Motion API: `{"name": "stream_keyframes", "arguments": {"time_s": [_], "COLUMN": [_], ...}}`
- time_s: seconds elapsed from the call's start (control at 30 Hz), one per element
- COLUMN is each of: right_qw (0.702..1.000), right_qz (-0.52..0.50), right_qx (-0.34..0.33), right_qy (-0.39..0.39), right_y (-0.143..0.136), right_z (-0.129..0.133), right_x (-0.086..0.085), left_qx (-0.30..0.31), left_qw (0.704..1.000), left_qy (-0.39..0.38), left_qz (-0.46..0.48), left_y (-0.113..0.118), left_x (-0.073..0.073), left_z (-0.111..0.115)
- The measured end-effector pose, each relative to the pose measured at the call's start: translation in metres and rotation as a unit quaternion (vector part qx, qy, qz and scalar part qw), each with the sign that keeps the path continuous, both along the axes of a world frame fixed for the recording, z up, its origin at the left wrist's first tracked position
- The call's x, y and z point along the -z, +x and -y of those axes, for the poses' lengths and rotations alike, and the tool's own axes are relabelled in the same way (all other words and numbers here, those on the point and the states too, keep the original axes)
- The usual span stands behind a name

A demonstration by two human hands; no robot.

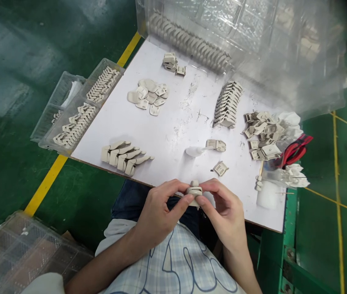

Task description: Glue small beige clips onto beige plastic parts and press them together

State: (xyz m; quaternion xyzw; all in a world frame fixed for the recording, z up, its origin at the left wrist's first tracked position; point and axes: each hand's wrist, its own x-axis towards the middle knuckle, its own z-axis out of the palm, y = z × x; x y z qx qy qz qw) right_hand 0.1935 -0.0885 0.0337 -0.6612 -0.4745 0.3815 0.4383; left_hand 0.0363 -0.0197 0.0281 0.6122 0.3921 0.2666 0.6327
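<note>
Both of my hands meet at the front edge of the white table (173,122). My left hand (164,204) pinches one side of a small beige plastic part (194,191) between thumb and forefinger. The other side of that part is gripped by my right hand (224,208) in the same way. Just beyond my fingers lie a single beige clip (220,168), a longer beige piece (216,145) and a small white bottle (194,152) with a thin nozzle. To the left, several long beige parts (126,155) rest in an overlapping row.
Flat beige covers (151,97), a stacked row (227,104) and a heap of clips (263,130) lie on the table. Clear trays (43,134) adjoin its left edge. A large clear plastic case (253,49) stands behind. Red-handled pliers (294,152) and a white roll (268,196) sit right.
</note>
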Motion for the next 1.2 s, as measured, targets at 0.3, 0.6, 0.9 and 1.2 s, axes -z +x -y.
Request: {"name": "stream_keyframes", "arguments": {"time_s": [0.3, 0.6, 0.9, 1.2], "right_qw": [0.986, 0.985, 0.988, 0.984], "right_qz": [-0.149, -0.155, 0.12, 0.143], "right_qx": [0.074, 0.075, -0.018, -0.055], "right_qy": [0.006, -0.01, 0.1, 0.086], "right_y": [-0.017, -0.018, -0.006, -0.008], "right_z": [0.005, 0.006, 0.006, -0.002], "right_x": [0.002, 0.004, 0.005, -0.006], "left_qx": [0.02, -0.001, -0.036, 0.028], "left_qw": [0.999, 0.999, 0.999, 0.988], "left_qy": [0.043, 0.006, -0.011, -0.149], "left_qz": [0.0, 0.031, 0.0, 0.038], "left_y": [0.003, 0.005, 0.002, -0.009], "left_x": [-0.004, 0.002, 0.005, 0.0], "left_z": [0.002, 0.005, 0.001, -0.014]}}
